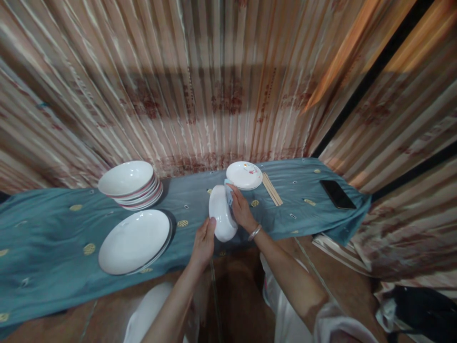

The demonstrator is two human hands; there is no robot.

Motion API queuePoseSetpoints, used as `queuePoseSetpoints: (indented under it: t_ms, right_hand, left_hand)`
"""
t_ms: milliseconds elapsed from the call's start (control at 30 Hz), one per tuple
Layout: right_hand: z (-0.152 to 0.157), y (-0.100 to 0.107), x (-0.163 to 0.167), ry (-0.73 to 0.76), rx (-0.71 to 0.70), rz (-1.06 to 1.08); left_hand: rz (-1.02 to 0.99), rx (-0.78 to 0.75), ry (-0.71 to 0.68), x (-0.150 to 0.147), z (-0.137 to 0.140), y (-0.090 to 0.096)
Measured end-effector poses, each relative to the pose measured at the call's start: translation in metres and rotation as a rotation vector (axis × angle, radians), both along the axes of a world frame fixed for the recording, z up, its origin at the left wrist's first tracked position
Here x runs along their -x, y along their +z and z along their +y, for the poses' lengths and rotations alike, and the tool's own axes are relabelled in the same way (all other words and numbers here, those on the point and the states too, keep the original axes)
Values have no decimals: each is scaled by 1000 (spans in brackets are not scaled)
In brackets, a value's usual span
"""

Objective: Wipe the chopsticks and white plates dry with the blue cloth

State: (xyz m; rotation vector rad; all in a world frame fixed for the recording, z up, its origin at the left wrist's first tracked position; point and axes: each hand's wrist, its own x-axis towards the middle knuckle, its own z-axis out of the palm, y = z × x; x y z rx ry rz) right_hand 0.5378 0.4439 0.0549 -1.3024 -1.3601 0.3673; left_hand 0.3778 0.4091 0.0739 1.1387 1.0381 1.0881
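Note:
A glossy white bowl [218, 209], tipped on its side, is held above the front part of the cloth-covered table. My left hand [204, 240] is closed on its lower left rim, thumb on the near face. Against the bowl's right side my right hand [242, 207], with a silver bangle at the wrist, is closed on a light blue cloth [229, 193]. Most of that cloth is hidden behind the fingers. Just beyond the right hand lies a small white plate [243, 175] with a floral print, and beside it are several wooden chopsticks [272, 189].
Stacked white bowls [126, 178] with red bands stand at the back left. Large white plates [135, 243] are piled in front of them. A black phone [337, 194] lies at the right end of the teal tablecloth [193, 190]. Patterned curtains [221, 85] hang behind the table.

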Motion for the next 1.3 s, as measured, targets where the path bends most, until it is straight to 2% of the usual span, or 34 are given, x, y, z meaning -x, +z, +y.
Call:
queuePoseSetpoints:
  t_ms: [100,233,500,667,833,1000,1133,1300]
  right_hand:
    - [3,-16,-1,-31,60,23]
    - [2,-33,-3,-56,137,13]
    - [-12,-46,0,-99,257,-51]
    - [-22,-45,5,-124,290,-102]
    - [-36,-38,9,-107,288,-172]
    - [-59,-25,14,-73,225,-347]
    - [-79,-16,22,-35,196,-503]
    - [-88,-19,28,1,144,-666]
  left_hand:
    - [-26,2,-26,2,2,-5]
    - [-83,40,8,3,4,-10]
    - [-321,185,18,-3,4,-1]
    - [-390,232,89,0,6,6]
    - [-405,267,147,5,12,3]
    - [-487,300,214,5,16,2]
    - [-520,289,196,3,16,6]
    - [-490,301,212,-1,18,11]
